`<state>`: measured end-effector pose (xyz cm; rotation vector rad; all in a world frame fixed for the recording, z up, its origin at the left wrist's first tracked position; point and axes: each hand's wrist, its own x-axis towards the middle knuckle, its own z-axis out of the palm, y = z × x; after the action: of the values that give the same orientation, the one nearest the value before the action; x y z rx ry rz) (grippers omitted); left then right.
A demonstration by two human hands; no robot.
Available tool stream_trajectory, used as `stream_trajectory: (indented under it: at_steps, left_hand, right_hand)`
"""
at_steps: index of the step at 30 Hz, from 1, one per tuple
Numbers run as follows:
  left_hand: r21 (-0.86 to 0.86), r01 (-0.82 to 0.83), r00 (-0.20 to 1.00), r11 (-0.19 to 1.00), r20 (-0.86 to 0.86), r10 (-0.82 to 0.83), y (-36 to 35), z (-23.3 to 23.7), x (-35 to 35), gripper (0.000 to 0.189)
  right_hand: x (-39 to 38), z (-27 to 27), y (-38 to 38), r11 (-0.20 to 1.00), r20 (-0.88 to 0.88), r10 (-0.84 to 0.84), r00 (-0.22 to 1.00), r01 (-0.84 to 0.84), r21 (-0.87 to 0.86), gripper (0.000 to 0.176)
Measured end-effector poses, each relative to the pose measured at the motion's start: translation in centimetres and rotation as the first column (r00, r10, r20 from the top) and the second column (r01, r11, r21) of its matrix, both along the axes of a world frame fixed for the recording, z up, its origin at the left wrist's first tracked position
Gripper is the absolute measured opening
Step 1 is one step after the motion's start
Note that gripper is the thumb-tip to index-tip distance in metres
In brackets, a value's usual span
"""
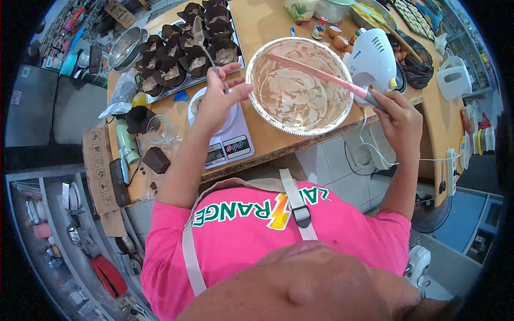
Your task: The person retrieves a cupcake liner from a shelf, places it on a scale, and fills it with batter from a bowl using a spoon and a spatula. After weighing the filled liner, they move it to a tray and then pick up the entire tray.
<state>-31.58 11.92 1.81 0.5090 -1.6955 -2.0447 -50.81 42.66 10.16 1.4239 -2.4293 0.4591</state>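
A white bowl (pixel 251 101) with a ridged rim holds light brown batter, which also coats its inner wall. My right hand (pixel 397 115) is closed on the grey handle end of a pink spatula (pixel 316 72), whose head reaches into the bowl. Left of the bowl, my left hand (pixel 219 101) holds a metal spoon (pixel 202 40), its coated end pointing toward the filled dark paper cups (pixel 174 72) on a tray. Below that hand lies a white kitchen scale (pixel 235 134), partly covered by the hand and forearm.
A white hand mixer (pixel 372 59) stands right of the bowl, its cord hanging over the table edge. Eggshells (pixel 340 41) and a small jar (pixel 319 28) lie behind. At left are a metal bowl (pixel 126 48), a clear cup (pixel 159 128) and a green bottle (pixel 126 142).
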Motion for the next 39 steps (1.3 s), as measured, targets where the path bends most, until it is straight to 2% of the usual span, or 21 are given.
stream_trajectory:
  at_steps: [2,4,11,13,16,23,28,31,39]
  left_hand:
    - [-0.029,-0.034,0.999,0.999,-0.033,0.033,0.9,-0.4,0.4,0.054]
    - [-0.153,-0.034,0.998,0.988,-0.05,0.026,1.6,-0.6,0.7,0.058]
    - [-0.088,0.014,0.999,0.996,-0.03,-0.016,1.0,0.4,0.5,0.058]
    - [-0.071,0.035,0.999,0.997,-0.017,-0.036,0.5,0.5,0.5,0.058]
    - [-0.054,0.067,0.998,0.996,-0.014,-0.068,-0.7,0.0,0.3,0.056]
    - [0.015,0.09,0.996,0.996,-0.027,-0.09,-1.1,0.8,0.4,0.052]
    - [-0.038,0.086,0.996,0.996,-0.032,-0.087,-1.3,0.2,0.4,0.05]
    - [-0.05,0.083,0.996,0.995,-0.023,-0.085,-1.3,0.4,0.3,0.05]
    - [-0.035,0.113,0.993,0.993,0.018,-0.113,-1.8,1.1,0.2,0.048]
  right_hand:
    - [0.0,-0.2,-0.1,1.0,-0.012,-0.015,1.0,0.015,-0.01,0.035]
    - [0.1,-0.3,-0.5,0.999,0.017,-0.044,0.999,0.044,-0.006,0.036]
    - [-0.1,-0.3,-0.9,1.0,0.004,0.025,1.0,-0.025,-0.007,0.035]
    - [0.1,0.0,-1.1,0.998,-0.073,0.058,0.996,-0.056,0.038,0.034]
    - [0.1,0.0,-1.1,0.997,-0.085,0.076,0.993,-0.074,0.027,0.034]
    - [0.5,0.6,-0.3,0.992,-0.091,0.08,0.993,-0.07,0.107,0.037]
    - [1.2,1.5,-0.1,0.996,-0.23,-0.018,0.973,0.036,0.077,0.039]
    - [1.2,1.4,-0.3,0.993,-0.242,-0.022,0.97,0.049,0.108,0.038]
    - [1.1,1.4,-1.4,0.991,-0.253,0.057,0.966,-0.024,0.132,0.032]
